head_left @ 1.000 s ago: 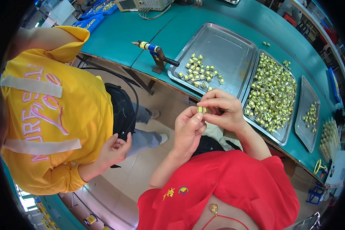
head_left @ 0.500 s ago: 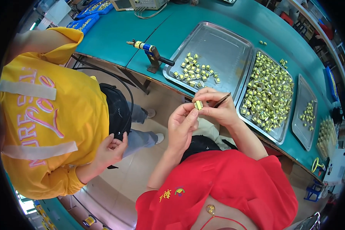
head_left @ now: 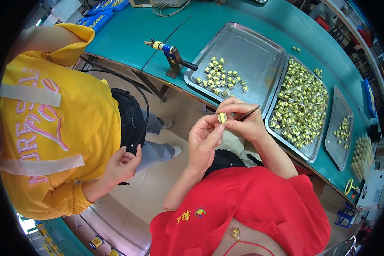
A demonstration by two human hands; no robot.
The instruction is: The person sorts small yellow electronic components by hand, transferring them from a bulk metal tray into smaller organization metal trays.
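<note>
Between my hands, above the table's front edge, is a small transformer wrapped in yellow tape. My left hand is closed, pinching it between thumb and fingertips. From the other side my right hand grips the same piece. A slim dark pointed tool also rests in my right hand, sticking out past the fingers; its exact kind is unclear. Beyond my hands, a large metal tray carries a loose group of similar transformers along its near side.
Right of it, a second tray is heaped with transformers, and a smaller tray holds several. A stand with a blue-and-yellow handheld tool stands left on the green table. A person in yellow stands at my left.
The view has shifted slightly, so the table things sit a little differently. Both hands keep their pinch on the transformer, which seems turned a little.
</note>
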